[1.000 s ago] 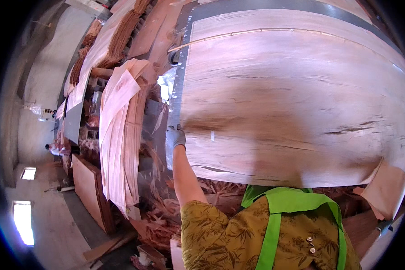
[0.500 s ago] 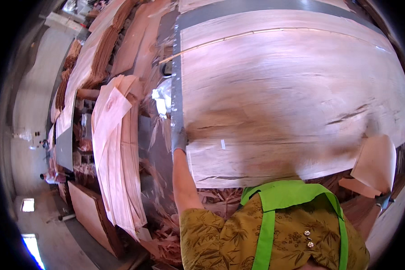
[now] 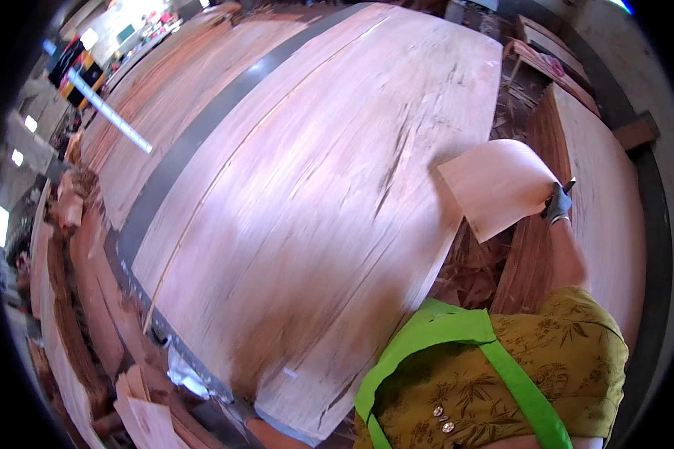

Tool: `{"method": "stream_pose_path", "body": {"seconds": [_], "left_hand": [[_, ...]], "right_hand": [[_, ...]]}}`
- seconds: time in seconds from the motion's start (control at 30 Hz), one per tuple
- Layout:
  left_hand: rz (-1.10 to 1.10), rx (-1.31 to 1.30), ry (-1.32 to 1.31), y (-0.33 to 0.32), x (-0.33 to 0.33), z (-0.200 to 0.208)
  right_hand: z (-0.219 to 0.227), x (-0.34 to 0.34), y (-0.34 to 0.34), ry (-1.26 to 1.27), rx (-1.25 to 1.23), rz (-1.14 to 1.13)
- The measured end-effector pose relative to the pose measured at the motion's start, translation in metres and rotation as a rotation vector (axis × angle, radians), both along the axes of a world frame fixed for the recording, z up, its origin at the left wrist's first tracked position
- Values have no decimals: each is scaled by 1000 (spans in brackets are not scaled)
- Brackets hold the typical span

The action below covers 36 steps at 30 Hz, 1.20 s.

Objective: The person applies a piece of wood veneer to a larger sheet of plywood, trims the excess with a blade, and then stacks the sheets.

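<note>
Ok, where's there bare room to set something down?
Free on the large veneer sheet, between the thin stick and dark cracks, and atop the far-right stack. Crowded: beside the scraps, where the right hand grips a curled veneer piece, and around the left hand and plastic bag.

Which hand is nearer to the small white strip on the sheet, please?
Left: the left hand is at the end of the sheet, close to the strip. The right hand is farther, past the sheet's right edge, holding a veneer piece.
</note>
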<state>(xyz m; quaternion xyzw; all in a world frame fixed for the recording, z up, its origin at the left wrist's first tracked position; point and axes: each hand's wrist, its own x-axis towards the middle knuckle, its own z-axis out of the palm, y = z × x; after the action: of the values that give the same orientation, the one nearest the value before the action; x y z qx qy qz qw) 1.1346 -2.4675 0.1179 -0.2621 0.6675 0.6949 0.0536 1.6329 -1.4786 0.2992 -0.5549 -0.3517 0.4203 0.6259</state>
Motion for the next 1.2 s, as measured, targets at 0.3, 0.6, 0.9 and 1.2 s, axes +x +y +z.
{"method": "stream_pose_path", "body": {"seconds": [0.3,0.6,0.9,1.2], "left_hand": [[-155,-365,-197,67,11,64],[-129,-307,-90,84,13,74],[-332,-227,-20,7,23,17],[-876,-1732,290,-5,0,-2]], "right_hand": [[-16,27,-14,-47,-55,-88],[-7,25,-20,-79,-102,-109],[-4,-18,-7,-186,-93,20],[-40,74,34,-470,-233,340]]}}
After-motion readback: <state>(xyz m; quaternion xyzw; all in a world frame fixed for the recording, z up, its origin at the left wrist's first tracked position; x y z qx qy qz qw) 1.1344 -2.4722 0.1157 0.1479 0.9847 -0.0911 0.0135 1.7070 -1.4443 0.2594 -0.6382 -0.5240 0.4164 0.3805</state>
